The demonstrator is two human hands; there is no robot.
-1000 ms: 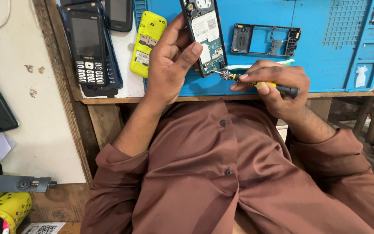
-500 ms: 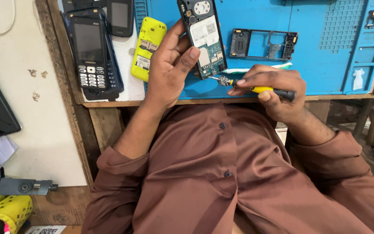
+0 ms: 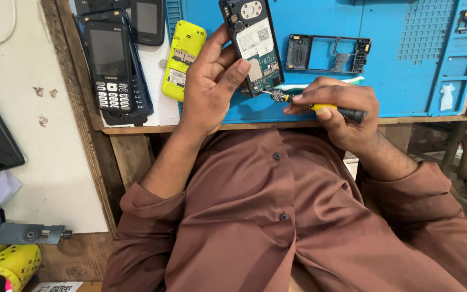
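head view, left hand (image 3: pixel 209 89) fingers clamped on opened phone (image 3: pixel 252 46), top cropped, right hand (image 3: pixel 339 111) gripping screwdriver (image 3: pixel 320 106)

mat (image 3: pixel 406 92) on the bench, along its front edge | opened phone (image 3: pixel 252 46) on the mat, left hand (image 3: pixel 209 89) at its left side | screwdriver (image 3: pixel 320 106) in right hand (image 3: pixel 339 111), tip at the phone's lower edge, perhaps touching | phone frame (image 3: pixel 328 54) right of opened phone | phone shell (image 3: pixel 184 59) left of the hand | keypad phone (image 3: pixel 112 70) farther left
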